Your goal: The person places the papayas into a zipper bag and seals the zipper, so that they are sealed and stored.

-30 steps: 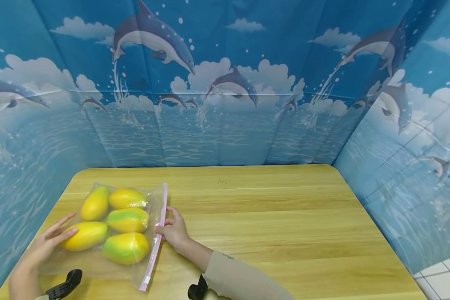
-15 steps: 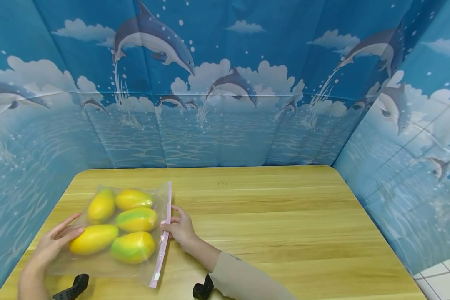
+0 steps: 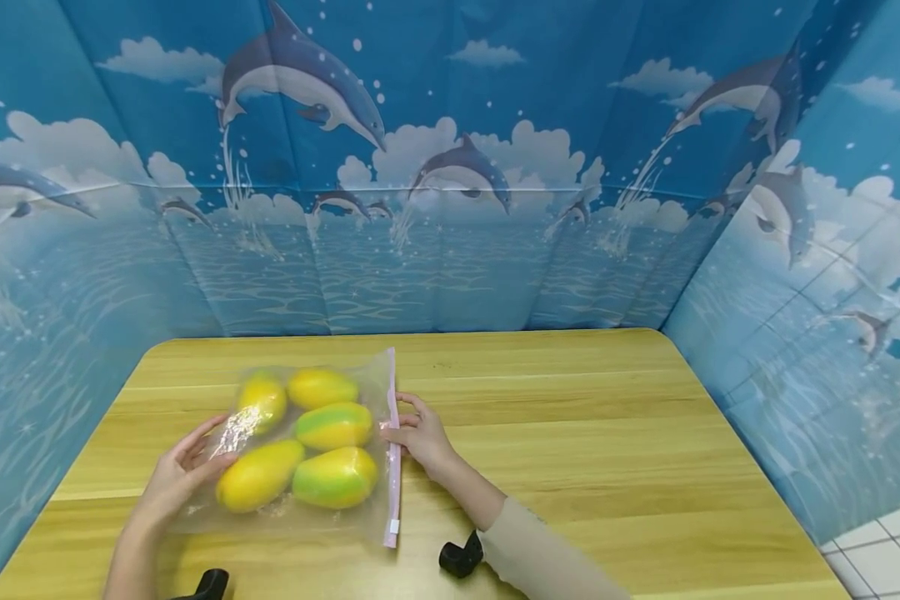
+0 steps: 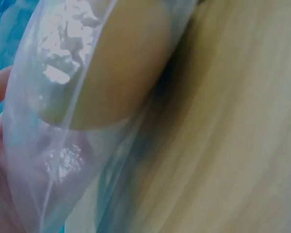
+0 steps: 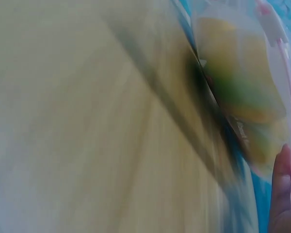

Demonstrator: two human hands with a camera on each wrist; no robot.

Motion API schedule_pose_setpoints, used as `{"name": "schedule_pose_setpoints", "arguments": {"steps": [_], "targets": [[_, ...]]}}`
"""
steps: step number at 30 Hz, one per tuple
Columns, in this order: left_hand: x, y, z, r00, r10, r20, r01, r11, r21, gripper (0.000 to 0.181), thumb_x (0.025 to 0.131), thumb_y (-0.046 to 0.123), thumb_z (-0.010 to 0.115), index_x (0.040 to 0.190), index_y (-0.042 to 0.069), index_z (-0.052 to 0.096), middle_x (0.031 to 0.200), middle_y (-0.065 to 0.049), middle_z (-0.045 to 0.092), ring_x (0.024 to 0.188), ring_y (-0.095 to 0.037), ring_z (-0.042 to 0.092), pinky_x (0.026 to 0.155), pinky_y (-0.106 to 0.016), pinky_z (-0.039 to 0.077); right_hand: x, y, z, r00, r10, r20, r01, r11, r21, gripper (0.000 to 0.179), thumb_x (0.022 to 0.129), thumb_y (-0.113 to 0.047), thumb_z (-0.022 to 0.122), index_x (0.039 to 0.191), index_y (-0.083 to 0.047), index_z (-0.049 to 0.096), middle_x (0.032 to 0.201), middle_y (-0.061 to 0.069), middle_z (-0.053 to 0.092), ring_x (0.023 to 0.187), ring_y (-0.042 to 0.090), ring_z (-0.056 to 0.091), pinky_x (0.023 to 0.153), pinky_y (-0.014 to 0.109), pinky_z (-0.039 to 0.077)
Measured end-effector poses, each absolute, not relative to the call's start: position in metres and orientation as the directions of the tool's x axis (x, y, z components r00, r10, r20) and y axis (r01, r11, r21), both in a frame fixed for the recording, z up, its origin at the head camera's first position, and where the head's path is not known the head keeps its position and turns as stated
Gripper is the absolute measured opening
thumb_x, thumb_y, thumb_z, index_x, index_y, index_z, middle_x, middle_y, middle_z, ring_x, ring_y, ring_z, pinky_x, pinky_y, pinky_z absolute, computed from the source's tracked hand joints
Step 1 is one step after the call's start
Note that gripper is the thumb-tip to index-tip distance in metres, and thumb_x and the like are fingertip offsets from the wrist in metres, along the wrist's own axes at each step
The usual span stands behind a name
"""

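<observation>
A clear zip bag (image 3: 345, 520) holds several yellow-green mangoes (image 3: 333, 477) in a single layer. Its pink zip strip (image 3: 393, 492) runs down the right side, with a white slider (image 3: 394, 527) at the near end. My left hand (image 3: 174, 482) grips the bag's left side, thumb over the plastic by the nearest mango. On the opposite side my right hand (image 3: 424, 439) pinches the zip strip around its middle. The left wrist view shows a mango (image 4: 126, 73) close up through shiny plastic. In the right wrist view my thumb (image 5: 281, 187) lies against the bag's edge.
The bag is over the left half of a wooden table (image 3: 570, 433). A dolphin-print curtain (image 3: 450, 250) encloses the table's back and sides. Black wrist-camera mounts (image 3: 461, 557) show below both hands. White floor tiles (image 3: 881, 546) appear at lower right.
Both hands have carried the zip bag of mangoes rightward over the table, more quickly in the last half second. Their hold on it looks the same. The zip strip stands more upright in view.
</observation>
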State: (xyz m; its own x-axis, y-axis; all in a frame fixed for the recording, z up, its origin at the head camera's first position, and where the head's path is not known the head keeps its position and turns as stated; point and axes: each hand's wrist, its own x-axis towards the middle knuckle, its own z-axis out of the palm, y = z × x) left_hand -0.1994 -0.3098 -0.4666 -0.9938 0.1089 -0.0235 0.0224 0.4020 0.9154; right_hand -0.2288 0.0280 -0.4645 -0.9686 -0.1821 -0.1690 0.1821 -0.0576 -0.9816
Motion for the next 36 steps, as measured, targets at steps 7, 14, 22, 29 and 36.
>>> {"name": "schedule_pose_setpoints", "arguments": {"steps": [7,14,22,29,36], "targets": [[-0.2,-0.262,-0.47,-0.992,0.109,0.069,0.104,0.354,0.929,0.061,0.086,0.01,0.062,0.139,0.003,0.034,0.132,-0.029,0.041,0.1,0.001,0.051,0.08,-0.013,0.046,-0.237,0.077,-0.473,-0.971,-0.181,-0.159,0.167,-0.03,-0.986,0.058,0.08,0.003,0.065,0.132,-0.009,0.042,0.085,0.01,0.065,0.065,0.014,0.061,0.052,0.022,0.051],[-0.2,-0.215,-0.476,-0.994,0.082,0.072,0.093,0.292,0.952,0.059,0.083,0.008,0.065,0.136,0.005,0.039,0.129,-0.03,0.043,0.108,-0.036,0.051,0.082,-0.03,0.051,-0.238,0.118,-0.471,-0.972,-0.124,-0.201,0.203,-0.005,-0.979,0.06,0.08,0.001,0.066,0.134,-0.011,0.041,0.088,0.007,0.065,0.066,0.013,0.061,0.053,0.023,0.052],[-0.196,-0.171,-0.482,-0.986,0.059,0.156,0.166,0.26,0.951,0.057,0.08,0.007,0.069,0.132,0.005,0.046,0.113,-0.022,0.057,0.089,-0.012,0.058,0.072,-0.02,0.052,-0.232,0.159,-0.474,-0.976,-0.082,-0.2,0.198,0.035,-0.98,0.061,0.08,-0.001,0.067,0.134,-0.011,0.04,0.088,0.005,0.067,0.066,0.012,0.061,0.055,0.023,0.052],[-0.19,-0.145,-0.485,-0.983,0.056,0.177,0.185,0.196,0.963,0.056,0.079,0.005,0.07,0.13,0.003,0.047,0.113,-0.021,0.057,0.088,-0.016,0.058,0.076,-0.018,0.051,-0.228,0.183,-0.477,-0.979,-0.087,-0.182,0.176,0.069,-0.982,0.059,0.082,-0.005,0.066,0.135,-0.012,0.04,0.085,0.0,0.066,0.064,0.01,0.058,0.051,0.019,0.045],[-0.187,-0.125,-0.49,-0.984,0.03,0.177,0.18,0.157,0.971,0.056,0.077,0.004,0.071,0.128,0.002,0.049,0.115,-0.02,0.056,0.087,-0.015,0.057,0.074,-0.02,0.052,-0.224,0.199,-0.48,-0.978,-0.077,-0.193,0.189,0.067,-0.98,0.061,0.083,-0.006,0.066,0.136,-0.009,0.037,0.087,0.0,0.068,0.067,0.009,0.06,0.055,0.022,0.05]]}}
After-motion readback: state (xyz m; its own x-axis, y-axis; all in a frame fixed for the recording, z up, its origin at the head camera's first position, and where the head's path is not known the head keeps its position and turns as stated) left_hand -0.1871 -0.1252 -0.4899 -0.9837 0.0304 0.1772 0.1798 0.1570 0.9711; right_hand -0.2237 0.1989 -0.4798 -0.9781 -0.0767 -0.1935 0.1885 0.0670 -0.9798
